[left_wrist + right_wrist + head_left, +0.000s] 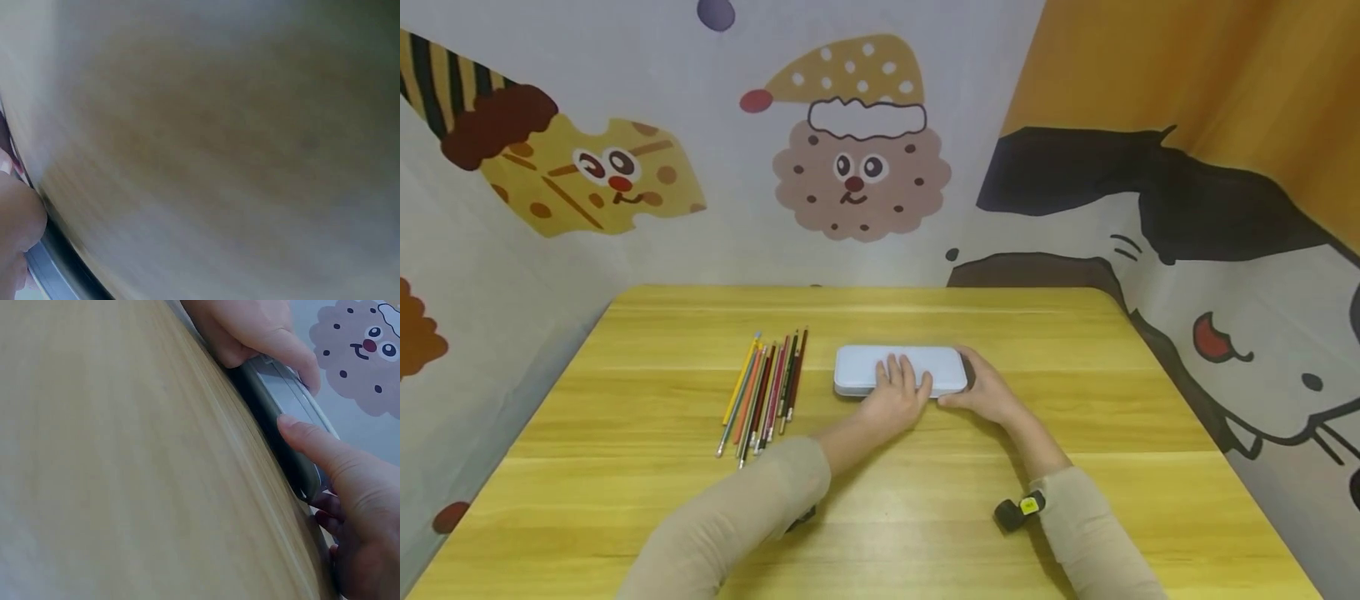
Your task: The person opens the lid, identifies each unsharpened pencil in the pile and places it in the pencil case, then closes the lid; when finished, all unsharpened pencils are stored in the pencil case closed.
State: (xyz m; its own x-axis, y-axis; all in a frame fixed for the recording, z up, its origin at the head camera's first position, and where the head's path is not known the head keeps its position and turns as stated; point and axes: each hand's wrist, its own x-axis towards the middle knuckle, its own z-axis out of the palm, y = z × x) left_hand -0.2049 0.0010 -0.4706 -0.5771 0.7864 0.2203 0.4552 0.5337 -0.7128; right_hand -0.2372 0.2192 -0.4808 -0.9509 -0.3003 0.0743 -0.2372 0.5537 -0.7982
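A pale, flat pencil case [859, 367] with a dark lower side lies closed on the wooden table. My left hand [895, 404] rests on its lid, fingers spread and fairly straight. At the right end, my right hand [988, 393] grips the case, thumb along the front side and fingers round the end. The right wrist view shows that thumb [312, 440] against the side of the case [275, 394], with the left hand [250, 328] farther along it. Only part of the left hand [19, 212] shows at the edge of the left wrist view.
Several coloured pencils [767, 392] lie in a loose bundle on the table [910, 517], left of the case. Behind the table hangs a cloth [715, 258] printed with cartoon figures. A black wrist device [1011, 515] sits at the right sleeve.
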